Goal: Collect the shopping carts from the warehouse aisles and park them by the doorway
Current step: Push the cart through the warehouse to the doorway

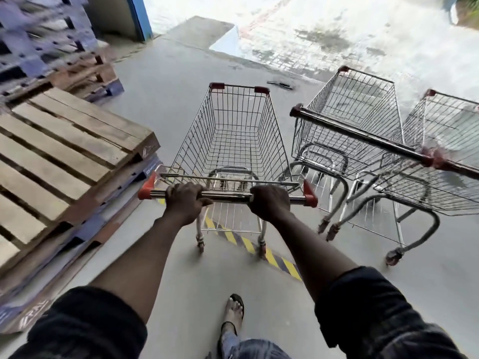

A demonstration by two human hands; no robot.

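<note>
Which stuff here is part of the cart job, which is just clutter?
Job: held cart, gripped by left hand and right hand; middle cart; right cart.
Lying about: wooden pallets; blue pallets; hazard stripe; floor debris.

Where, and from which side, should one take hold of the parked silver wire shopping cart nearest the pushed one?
Grip the dark handle bar with red end caps on the parked silver wire shopping cart, coming from its near, wide end. The bar lies crosswise, bare, facing the person; the basket tapers away. The pushed cart's chrome handle occupies the left hand and right hand.
</note>
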